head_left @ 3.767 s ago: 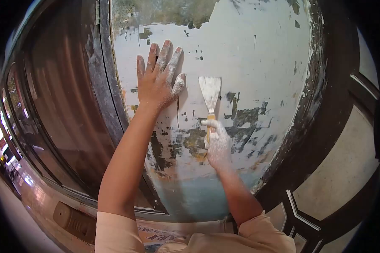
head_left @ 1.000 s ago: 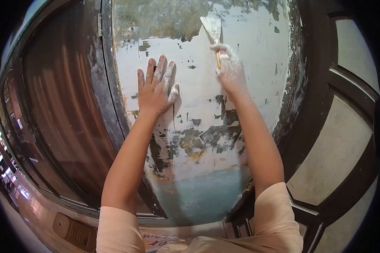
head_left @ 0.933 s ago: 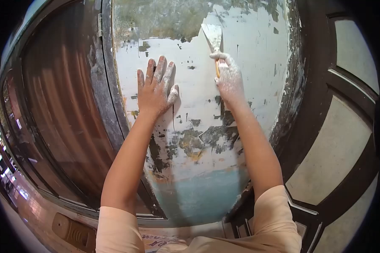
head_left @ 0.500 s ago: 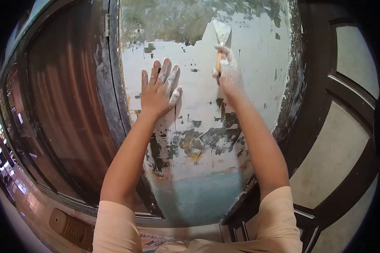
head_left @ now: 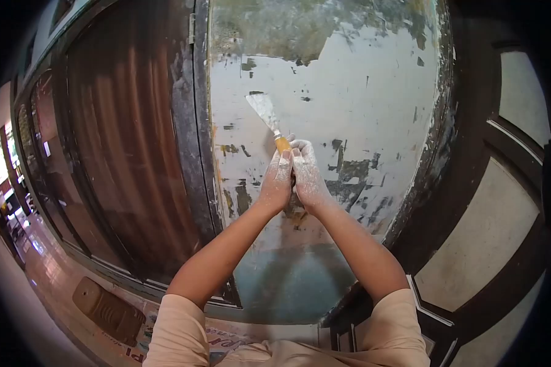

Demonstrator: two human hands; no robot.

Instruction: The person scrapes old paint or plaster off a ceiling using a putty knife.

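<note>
Scraper (head_left: 264, 111) held against the peeling painted panel (head_left: 361, 92), blade tilted toward its left edge | left hand (head_left: 277, 180) and right hand (head_left: 307, 177) pressed together, fingers closed round the orange handle | dark door frame (head_left: 187, 134) seen beside the panel's left edge

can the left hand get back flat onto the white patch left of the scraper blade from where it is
Probably yes. The left hand is wrapped with the right hand on the scraper handle, and the white painted panel beside the blade is bare, with nothing between them.
</note>
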